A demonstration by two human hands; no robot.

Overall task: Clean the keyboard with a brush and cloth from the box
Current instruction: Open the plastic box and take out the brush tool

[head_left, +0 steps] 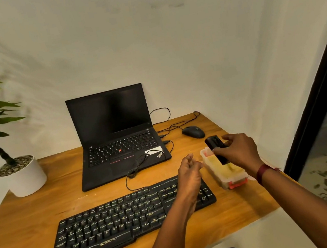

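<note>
The right hand (238, 152), reaching forward knuckles up, grips a black oblong tool (215, 144) tilted over the clear box (220, 180), where a yellow cloth (228, 168) lies, while the left hand (189, 175) hovers loosely curled and empty above the keyboard (110, 224), at its right end.

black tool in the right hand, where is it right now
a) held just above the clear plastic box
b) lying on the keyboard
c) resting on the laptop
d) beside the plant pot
a: the right hand grips the black tool in the air just over the clear plastic box, which sits off the right end of the keyboard.
</note>
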